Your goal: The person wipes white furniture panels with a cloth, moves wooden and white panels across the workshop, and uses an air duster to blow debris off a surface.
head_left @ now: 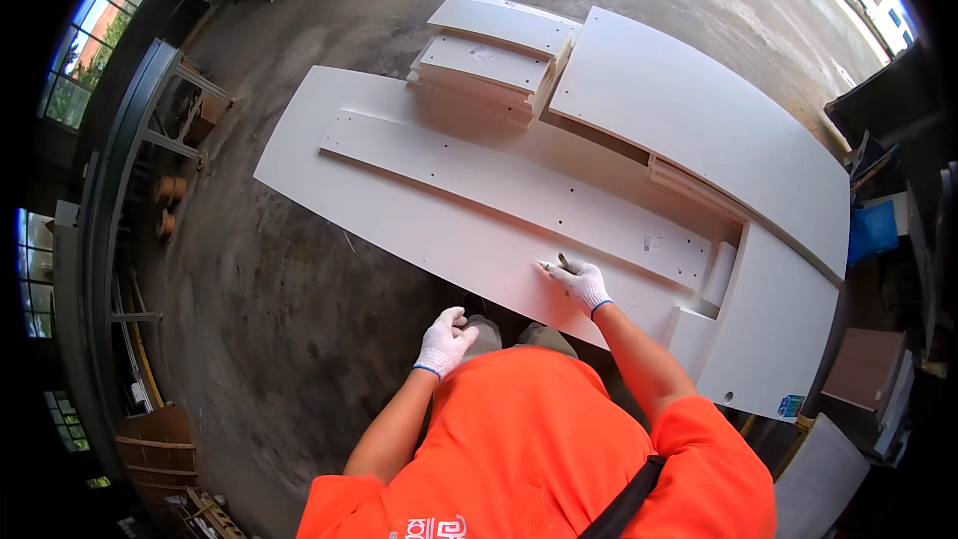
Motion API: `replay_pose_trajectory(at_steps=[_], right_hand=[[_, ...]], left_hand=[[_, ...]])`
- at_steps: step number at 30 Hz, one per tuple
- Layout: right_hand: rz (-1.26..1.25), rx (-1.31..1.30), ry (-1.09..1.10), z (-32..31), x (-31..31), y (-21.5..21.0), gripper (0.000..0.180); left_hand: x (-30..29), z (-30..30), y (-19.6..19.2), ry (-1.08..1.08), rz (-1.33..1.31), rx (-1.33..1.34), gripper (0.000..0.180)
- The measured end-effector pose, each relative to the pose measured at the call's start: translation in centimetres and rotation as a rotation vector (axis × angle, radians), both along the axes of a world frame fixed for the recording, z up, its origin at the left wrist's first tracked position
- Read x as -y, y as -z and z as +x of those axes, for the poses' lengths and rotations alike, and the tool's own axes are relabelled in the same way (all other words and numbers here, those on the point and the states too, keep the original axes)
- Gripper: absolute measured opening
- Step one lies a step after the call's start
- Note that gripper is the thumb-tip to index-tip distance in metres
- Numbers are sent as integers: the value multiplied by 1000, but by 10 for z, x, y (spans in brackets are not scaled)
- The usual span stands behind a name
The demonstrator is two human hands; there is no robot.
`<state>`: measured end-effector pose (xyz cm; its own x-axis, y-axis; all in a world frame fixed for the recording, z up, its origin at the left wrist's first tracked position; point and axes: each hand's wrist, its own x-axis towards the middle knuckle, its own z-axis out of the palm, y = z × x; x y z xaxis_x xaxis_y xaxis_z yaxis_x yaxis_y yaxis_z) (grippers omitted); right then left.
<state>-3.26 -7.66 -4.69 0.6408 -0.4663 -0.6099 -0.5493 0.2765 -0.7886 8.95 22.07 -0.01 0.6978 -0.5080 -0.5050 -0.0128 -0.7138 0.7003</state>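
My right hand (579,283), in a white knit glove with a blue cuff, pinches a short, slim pen-like stick (565,261). It is held just over the large white board (429,230), and the stick's exact kind is too small to tell. My left hand (447,342), gloved the same way, hangs off the board's near edge by my legs. Its fingers are curled, and whatever they may hold is hidden. Beyond my right hand, a long narrow white panel (499,202) with several small dark holes and a label lies on the board.
Short white panels (484,58) are stacked at the far edge. A wide white panel (699,100) covers the far right; another (773,324) lies nearer. A metal frame rack (120,200) stands left on the concrete floor (259,339). A blue item (874,232) sits at the right.
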Motion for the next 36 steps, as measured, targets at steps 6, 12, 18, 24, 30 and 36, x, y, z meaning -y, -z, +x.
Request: replay_pose_trajectory(at_steps=[6,12,18,24,30,36], right_hand=[[-938,-597,-402,15,23,-33,65],[-1148,-758,-133,-7,31,-19,37],[-1364,-173,-175,67,-74,-14,24],[-1105,144,-590,118,-277,42,29],[-902,353,-1233,255,-396,48,30],[-785,357,-1246,399,-431,140,21]], left_hand=[[-217,-80,111,-834,155,-264,33],[-399,-196,217,-740,327,-458,24],[-403,-222,206,-604,173,-392,29],[-456,-107,164,-632,342,-4,29],[-530,-66,137,-1575,-358,-169,26],[-638,-35,127,-1805,-384,-225,20]])
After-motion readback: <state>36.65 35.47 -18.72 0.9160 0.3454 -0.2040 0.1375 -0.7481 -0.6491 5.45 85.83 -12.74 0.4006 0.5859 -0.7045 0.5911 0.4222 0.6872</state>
